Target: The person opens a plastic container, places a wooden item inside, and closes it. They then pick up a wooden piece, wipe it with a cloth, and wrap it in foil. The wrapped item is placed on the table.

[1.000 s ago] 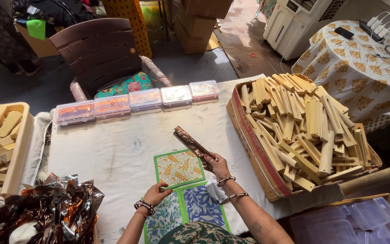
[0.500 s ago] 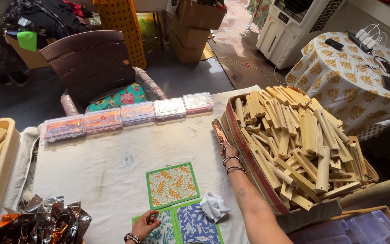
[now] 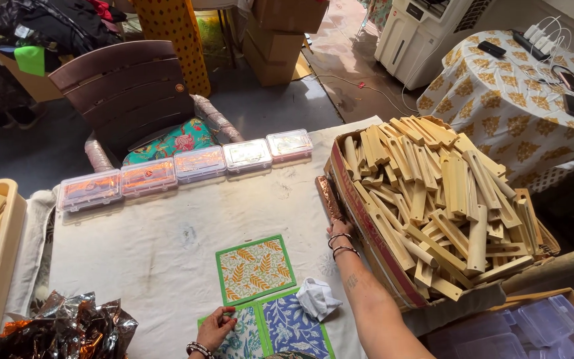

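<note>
- At the tabletop's point(image 3: 167, 239) right edge: right hand point(image 3: 339, 229) grasps a foil-wrapped stick point(image 3: 330, 197) beside the box of wooden sticks point(image 3: 367, 199).
- Near edge: left hand point(image 3: 216, 328), fingers released, rests on a patterned card point(image 3: 244, 339).
- Risk: stick may slip against the box wall.

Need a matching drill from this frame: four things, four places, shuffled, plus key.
Things:
1. clear plastic cases
2. white crumpled cloth
3. copper-wrapped stick
4. crumpled foil

Places:
A. under the right hand, against the box of wooden pieces
B. in a row along the table's far edge
C. at the near left corner
D. beside the blue floral tile

Pairs: 1-B, 2-D, 3-A, 4-C
</note>
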